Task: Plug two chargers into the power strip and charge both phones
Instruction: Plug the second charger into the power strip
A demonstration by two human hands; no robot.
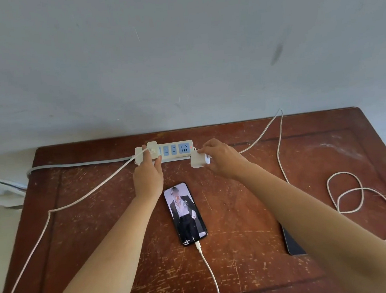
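Note:
A white power strip (173, 150) with blue sockets lies at the back of the wooden table (241, 235). One white charger (152, 147) sits plugged in at its left end, and my left hand (148, 176) holds the strip there. My right hand (221, 159) grips a second white charger (199, 161) just in front of the strip's right end, prongs not in a socket. A lit phone (185, 213) lies in the middle with a white cable (209, 268) in its bottom port. A dark phone (292, 242) lies to the right, mostly hidden under my right forearm.
The second charger's cable (365, 203) runs right and lies in loops on the table's right side. The strip's grey lead (79, 164) goes off the left edge. A grey wall (179, 54) stands right behind the table.

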